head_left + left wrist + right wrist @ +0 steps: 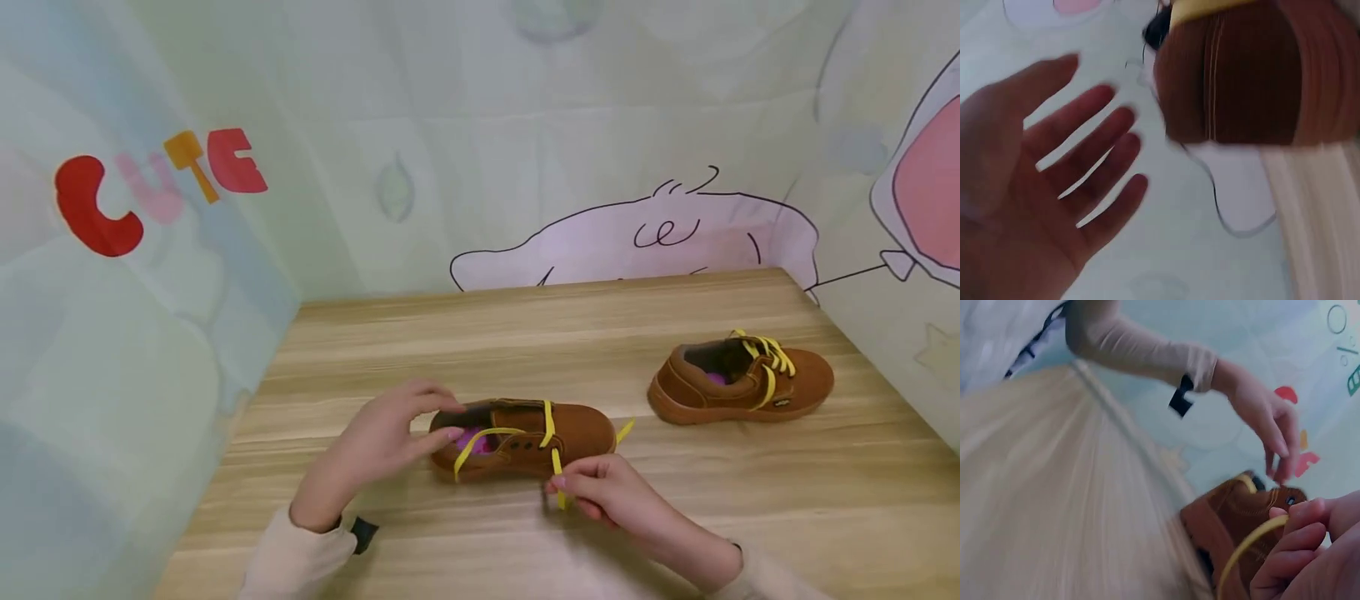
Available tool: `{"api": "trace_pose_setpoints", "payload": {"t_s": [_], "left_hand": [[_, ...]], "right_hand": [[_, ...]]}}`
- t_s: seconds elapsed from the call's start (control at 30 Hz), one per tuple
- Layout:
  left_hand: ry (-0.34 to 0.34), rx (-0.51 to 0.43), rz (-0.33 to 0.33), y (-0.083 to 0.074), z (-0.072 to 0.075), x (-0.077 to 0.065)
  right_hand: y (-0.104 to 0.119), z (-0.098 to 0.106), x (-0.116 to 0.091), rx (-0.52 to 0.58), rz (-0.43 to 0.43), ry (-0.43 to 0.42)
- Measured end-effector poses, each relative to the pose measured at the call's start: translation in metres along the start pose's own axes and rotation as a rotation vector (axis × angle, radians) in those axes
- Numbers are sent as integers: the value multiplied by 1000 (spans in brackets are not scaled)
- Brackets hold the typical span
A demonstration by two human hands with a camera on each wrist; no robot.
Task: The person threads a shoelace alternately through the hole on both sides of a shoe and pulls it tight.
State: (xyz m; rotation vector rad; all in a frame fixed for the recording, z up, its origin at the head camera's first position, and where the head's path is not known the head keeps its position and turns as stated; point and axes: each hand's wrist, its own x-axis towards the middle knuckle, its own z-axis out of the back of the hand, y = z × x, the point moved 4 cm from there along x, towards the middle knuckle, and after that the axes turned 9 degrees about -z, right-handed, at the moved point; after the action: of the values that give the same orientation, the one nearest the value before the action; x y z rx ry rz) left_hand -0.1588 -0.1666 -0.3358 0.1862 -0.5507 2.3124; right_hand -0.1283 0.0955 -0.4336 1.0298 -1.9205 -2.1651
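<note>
Brown shoe sits mid-table, with bare wood behind it and off to its left before the printed walls box things in. Another laced-up shoe takes up the right side, well apart. Right hand is pinching a yellow lace at the near side. Left hand looks like it's at the heel opening from above, but the left wrist cam shows loose, spread fingers holding nothing, a gap from the shoe.
</note>
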Motion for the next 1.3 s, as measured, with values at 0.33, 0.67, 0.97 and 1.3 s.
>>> {"api": "trace_pose_setpoints", "payload": {"t_s": [0.33, 0.67, 0.97, 1.3], "left_hand": [[69, 158, 10, -34, -57, 49], [30, 82, 59, -30, -68, 49], [52, 36, 99, -31, -71, 47], [60, -24, 115, -32, -69, 45]], "right_hand": [[24, 8, -54, 84, 16, 181], [49, 28, -110, 243, 149, 359], [64, 64, -131, 319, 458, 249], [134, 46, -107, 256, 704, 39]]}}
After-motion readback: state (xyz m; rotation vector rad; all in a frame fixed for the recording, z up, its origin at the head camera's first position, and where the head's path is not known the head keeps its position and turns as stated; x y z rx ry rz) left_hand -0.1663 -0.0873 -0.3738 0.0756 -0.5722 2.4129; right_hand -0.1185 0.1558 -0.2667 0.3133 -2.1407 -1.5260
